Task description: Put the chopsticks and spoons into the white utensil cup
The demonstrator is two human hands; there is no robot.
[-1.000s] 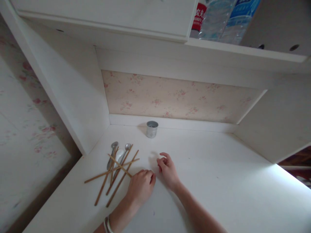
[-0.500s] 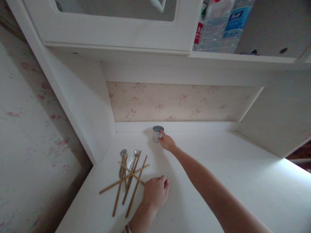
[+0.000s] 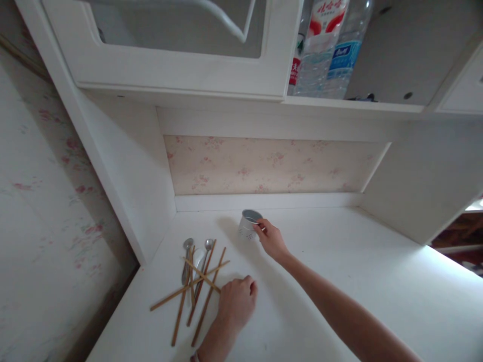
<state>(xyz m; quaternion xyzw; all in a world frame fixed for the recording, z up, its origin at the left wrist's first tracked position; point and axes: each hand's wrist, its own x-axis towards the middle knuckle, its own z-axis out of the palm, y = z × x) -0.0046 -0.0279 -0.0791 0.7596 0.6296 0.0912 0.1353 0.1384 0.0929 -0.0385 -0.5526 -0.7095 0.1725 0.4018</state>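
Observation:
A small round metal utensil holder (image 3: 247,230), pale grey with a pattern of little dots low on its side, tilts over the white counter near the back. My right hand (image 3: 269,239) pinches its rim between thumb and fingers. My left hand (image 3: 237,300) is curled into a loose fist low over the counter; its palm side is hidden. Beside it several wooden chopsticks (image 3: 202,314) lie crossed in a pile, and the end of one reaches the left hand's edge. Among them lie two metal spoons (image 3: 187,245) (image 3: 209,245) and a white spoon (image 3: 198,256).
The white counter (image 3: 320,281) has a side panel (image 3: 116,166) at left and a low back ledge (image 3: 264,201). Overhead hangs a white cabinet (image 3: 181,75) with a glass door, and plastic bottles (image 3: 320,55) stand on its open shelf.
My right hand has drawn the utensil holder nearer and slightly right, tipping it. My left hand stays by the chopsticks. The view has shifted a little.

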